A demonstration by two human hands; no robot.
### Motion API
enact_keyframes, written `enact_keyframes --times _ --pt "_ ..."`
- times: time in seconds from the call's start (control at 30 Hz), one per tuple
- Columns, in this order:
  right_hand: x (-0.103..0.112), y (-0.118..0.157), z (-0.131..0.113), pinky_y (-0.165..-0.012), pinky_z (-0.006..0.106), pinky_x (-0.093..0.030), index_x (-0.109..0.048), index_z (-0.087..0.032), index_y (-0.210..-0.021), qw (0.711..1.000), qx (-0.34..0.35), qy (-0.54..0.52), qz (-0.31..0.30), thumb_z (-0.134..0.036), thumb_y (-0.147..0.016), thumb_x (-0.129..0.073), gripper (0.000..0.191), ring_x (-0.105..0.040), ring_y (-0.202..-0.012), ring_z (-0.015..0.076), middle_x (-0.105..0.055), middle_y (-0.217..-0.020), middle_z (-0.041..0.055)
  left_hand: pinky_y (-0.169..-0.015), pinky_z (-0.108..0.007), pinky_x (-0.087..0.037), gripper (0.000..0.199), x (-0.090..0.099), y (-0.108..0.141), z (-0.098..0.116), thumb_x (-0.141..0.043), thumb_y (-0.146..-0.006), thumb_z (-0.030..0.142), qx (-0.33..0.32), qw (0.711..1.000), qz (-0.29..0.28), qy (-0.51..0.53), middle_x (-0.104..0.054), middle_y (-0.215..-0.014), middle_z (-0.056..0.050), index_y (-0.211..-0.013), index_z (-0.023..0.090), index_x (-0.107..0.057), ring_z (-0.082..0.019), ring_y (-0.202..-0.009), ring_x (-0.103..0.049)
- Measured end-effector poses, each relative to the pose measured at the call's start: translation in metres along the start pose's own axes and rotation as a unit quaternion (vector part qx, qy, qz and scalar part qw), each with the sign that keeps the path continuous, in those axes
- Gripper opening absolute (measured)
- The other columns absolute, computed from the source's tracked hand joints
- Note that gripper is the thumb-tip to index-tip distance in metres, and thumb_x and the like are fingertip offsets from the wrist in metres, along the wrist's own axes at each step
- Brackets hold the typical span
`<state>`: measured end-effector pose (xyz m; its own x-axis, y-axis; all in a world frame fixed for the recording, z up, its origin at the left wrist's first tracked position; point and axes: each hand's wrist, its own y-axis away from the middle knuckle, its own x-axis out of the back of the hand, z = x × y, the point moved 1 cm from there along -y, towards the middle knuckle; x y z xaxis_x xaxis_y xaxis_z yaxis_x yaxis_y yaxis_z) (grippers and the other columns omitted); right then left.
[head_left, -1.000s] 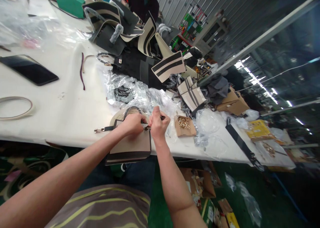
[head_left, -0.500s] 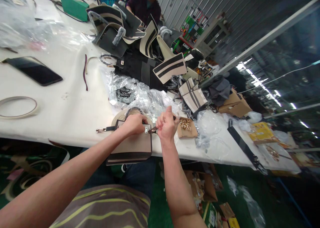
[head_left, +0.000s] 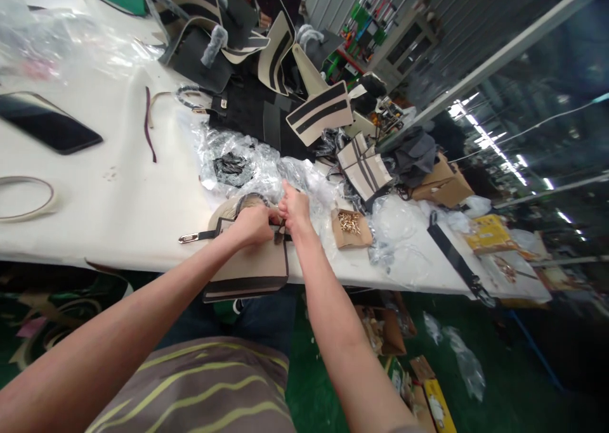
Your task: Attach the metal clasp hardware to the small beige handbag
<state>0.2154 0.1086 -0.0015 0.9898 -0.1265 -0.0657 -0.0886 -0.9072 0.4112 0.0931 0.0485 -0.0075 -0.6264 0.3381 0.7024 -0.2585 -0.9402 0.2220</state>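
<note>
Pressing the beige bag panel flat, left hand stays put; right hand, fisted on a small tool, moved back in from the table edge.

no readable text, labels, brands or numbers anywhere; print on yellow package at table's far end too blurred and small to make out.

Bare forearms, no sleeves; at six o'clock, a brown shirt with thin yellow-green stripes.
</note>
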Motion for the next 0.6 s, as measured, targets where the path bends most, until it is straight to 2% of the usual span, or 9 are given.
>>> enact_keyframes --times 0.07,0.1,0.2,0.3,0.37,0.43,0.6 --pt "-0.001 -0.006 -0.001 -0.037 0.023 -0.014 -0.03 -0.027 -0.066 0.999 -0.04 0.004 -0.022 -0.051 -0.101 -0.078 0.064 -0.021 -0.041 0.0057 -0.025 -0.047 -0.0127 -0.074 -0.032 -0.046 0.043 0.002 0.0 0.0 -0.071 -0.075 0.011 -0.009 1.0 -0.011 -0.004 -0.082 -0.093 -0.005 -0.111 0.024 -0.089 -0.026 -0.086 -0.072" --pt "0.0 -0.004 -0.003 -0.036 0.023 -0.013 -0.03 -0.027 -0.065 0.999 -0.03 -0.004 -0.035 -0.054 -0.1 -0.078 0.065 -0.021 -0.041 0.0058 -0.025 -0.047 -0.0126 -0.074 -0.032 -0.047 0.043 0.003 0.001 0.0 -0.072 -0.075 0.011 -0.011 1.0 -0.018 -0.001 -0.082 -0.092 -0.004 -0.112 0.023 -0.089 -0.025 -0.085 -0.071" --pt "0.012 0.021 -0.006 -0.036 0.026 -0.013 -0.027 -0.027 -0.063 0.994 0.085 -0.051 -0.05 -0.066 -0.098 -0.075 0.071 -0.02 -0.041 0.0064 -0.022 -0.049 -0.0113 -0.078 -0.031 -0.049 0.045 0.004 0.002 -0.001 -0.072 -0.076 0.011 -0.018 0.999 -0.021 0.021 -0.083 -0.093 -0.004 -0.115 0.023 -0.09 -0.025 -0.088 -0.072" --pt "0.024 0.051 -0.004 -0.037 0.028 -0.016 -0.029 -0.027 -0.058 0.973 0.216 -0.077 -0.024 -0.072 -0.097 -0.073 0.075 -0.022 -0.04 0.0073 -0.024 -0.05 -0.0093 -0.08 -0.031 -0.05 0.045 0.003 0.002 -0.002 -0.073 -0.077 0.01 -0.022 0.999 -0.017 0.031 -0.085 -0.099 -0.005 -0.115 0.023 -0.091 -0.025 -0.091 -0.073" --pt "0.026 0.065 -0.001 -0.039 0.029 -0.02 -0.033 -0.027 -0.056 0.961 0.269 -0.064 -0.013 -0.073 -0.097 -0.073 0.074 -0.027 -0.04 0.0084 -0.029 -0.049 -0.0078 -0.08 -0.031 -0.051 0.045 0.002 0.001 -0.003 -0.073 -0.076 0.01 -0.023 0.999 -0.012 0.032 -0.086 -0.101 -0.005 -0.116 0.023 -0.091 -0.025 -0.092 -0.073" --pt "0.025 0.073 0.004 -0.041 0.031 -0.025 -0.038 -0.027 -0.057 0.956 0.29 -0.029 -0.006 -0.074 -0.099 -0.071 0.071 -0.032 -0.041 0.01 -0.033 -0.049 -0.0063 -0.082 -0.031 -0.052 0.047 0.001 0.001 -0.004 -0.073 -0.076 0.01 -0.024 0.999 -0.002 0.03 -0.086 -0.102 -0.005 -0.116 0.024 -0.091 -0.026 -0.094 -0.073" --pt "0.021 0.079 0.017 -0.045 0.031 -0.035 -0.044 -0.027 -0.058 0.954 0.292 0.072 0.01 -0.076 -0.1 -0.068 0.068 -0.045 -0.048 0.0136 -0.045 -0.051 -0.002 -0.085 -0.032 -0.053 0.044 0.002 0.005 -0.003 -0.071 -0.078 0.01 -0.038 0.999 0.008 0.02 -0.087 -0.104 -0.006 -0.115 0.024 -0.091 -0.026 -0.096 -0.075"
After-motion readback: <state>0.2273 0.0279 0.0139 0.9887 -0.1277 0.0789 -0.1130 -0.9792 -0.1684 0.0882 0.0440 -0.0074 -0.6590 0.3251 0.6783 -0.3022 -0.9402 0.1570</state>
